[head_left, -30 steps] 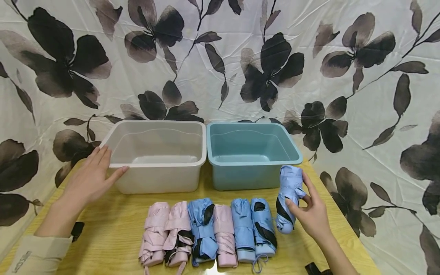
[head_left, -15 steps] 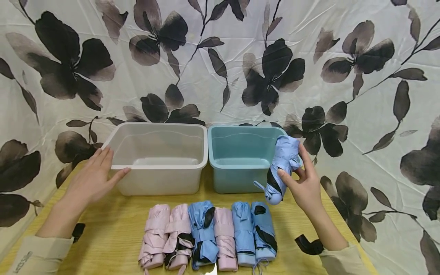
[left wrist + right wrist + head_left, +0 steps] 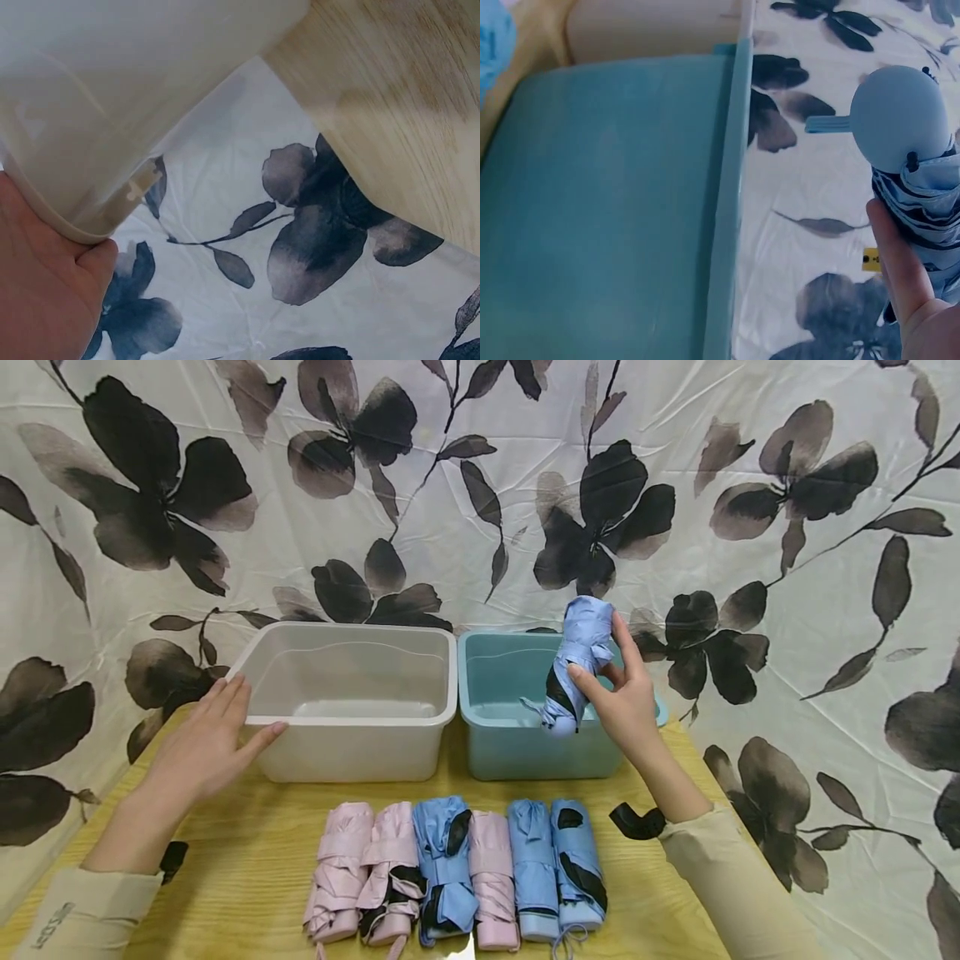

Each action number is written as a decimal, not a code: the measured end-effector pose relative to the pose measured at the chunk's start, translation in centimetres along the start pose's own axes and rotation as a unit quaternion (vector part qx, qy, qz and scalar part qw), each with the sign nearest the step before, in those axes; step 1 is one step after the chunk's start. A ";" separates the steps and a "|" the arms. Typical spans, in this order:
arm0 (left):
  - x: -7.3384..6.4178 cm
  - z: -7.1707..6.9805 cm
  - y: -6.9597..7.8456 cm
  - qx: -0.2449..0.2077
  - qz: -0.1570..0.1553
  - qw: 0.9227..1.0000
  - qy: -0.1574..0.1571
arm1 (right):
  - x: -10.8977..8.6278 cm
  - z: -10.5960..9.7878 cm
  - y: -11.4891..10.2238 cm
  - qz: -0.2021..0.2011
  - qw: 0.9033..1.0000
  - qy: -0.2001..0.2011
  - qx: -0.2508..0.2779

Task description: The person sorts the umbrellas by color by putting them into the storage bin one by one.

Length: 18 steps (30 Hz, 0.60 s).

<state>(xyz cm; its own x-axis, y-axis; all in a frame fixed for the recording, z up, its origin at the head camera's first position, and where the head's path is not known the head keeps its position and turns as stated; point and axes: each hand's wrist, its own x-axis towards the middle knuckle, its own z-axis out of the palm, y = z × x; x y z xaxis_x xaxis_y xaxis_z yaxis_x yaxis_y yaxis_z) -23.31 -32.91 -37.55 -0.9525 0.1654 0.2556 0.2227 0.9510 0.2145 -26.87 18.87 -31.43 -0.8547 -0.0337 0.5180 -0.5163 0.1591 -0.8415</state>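
Note:
Over the front part of the teal bin (image 3: 540,752), my right hand (image 3: 626,697) grips a folded blue umbrella (image 3: 581,639), tilted with its handle end down. In the right wrist view the umbrella's round handle end (image 3: 900,120) and a short strap show beside a finger. My left hand (image 3: 198,743) rests on the left front corner of the off-white bin (image 3: 348,752), fingers spread along the rim. The left wrist view shows that hand touching the bin's rim (image 3: 90,236); most of its fingers are out of sight there.
A row of folded umbrellas lies in front of the bins on the wooden table (image 3: 232,877): pink ones (image 3: 341,868) at the left, a pink one (image 3: 492,877) among blue ones (image 3: 532,868) farther right. A floral cloth (image 3: 465,485) hangs behind the bins.
My right hand has carried the blue umbrella up and left, from above the table right of the row to over the teal bin. The left hand stays on the off-white bin.

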 end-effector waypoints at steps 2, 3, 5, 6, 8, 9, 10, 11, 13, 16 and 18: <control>0.0 -0.1 0.0 0.002 0.001 1.000 0.000 | 1.0 0.5 0.1 0.013 1.000 -0.011 -0.007; 0.0 -0.1 0.0 0.004 0.002 1.000 -0.001 | 1.4 0.8 0.3 0.021 1.000 -0.017 -0.010; -0.1 -0.1 0.0 0.007 0.002 1.000 -0.003 | 2.3 1.4 0.7 0.040 0.999 -0.030 -0.015; -0.1 -0.1 0.1 0.008 0.001 1.000 -0.005 | 2.7 1.7 1.0 0.048 0.998 -0.036 -0.017; -0.2 -0.1 0.2 0.006 -0.002 1.000 -0.009 | 3.4 2.2 1.6 0.064 0.997 -0.048 -0.023; -0.3 -0.1 0.2 0.005 -0.003 1.000 -0.011 | 3.8 2.5 2.0 0.072 0.996 -0.052 -0.024; -0.3 0.0 0.2 0.005 -0.003 1.000 -0.012 | 4.1 2.8 2.4 0.082 0.995 -0.055 -0.028; -0.3 0.0 0.3 0.003 -0.006 1.000 -0.013 | 4.4 3.1 2.7 0.091 0.994 -0.058 -0.029; -0.3 -0.1 0.3 0.003 -0.005 1.000 -0.012 | 5.1 3.7 3.3 0.113 0.991 -0.064 -0.033; -0.3 -0.3 0.4 0.004 -0.004 1.000 -0.011 | 5.9 4.5 3.9 0.144 0.986 -0.075 -0.048; -0.2 -0.5 0.5 0.005 -0.005 1.000 -0.010 | 6.5 5.1 4.3 0.161 0.981 -0.088 -0.060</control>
<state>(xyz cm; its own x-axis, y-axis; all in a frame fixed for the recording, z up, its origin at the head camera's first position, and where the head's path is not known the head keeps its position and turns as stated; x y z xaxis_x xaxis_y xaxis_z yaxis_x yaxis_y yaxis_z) -22.92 -32.59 -37.04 -0.9587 0.1613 0.2344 0.2113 0.9553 0.2067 -34.90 14.28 -32.47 -0.9738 -0.1312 0.1857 -0.2178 0.3034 -0.9277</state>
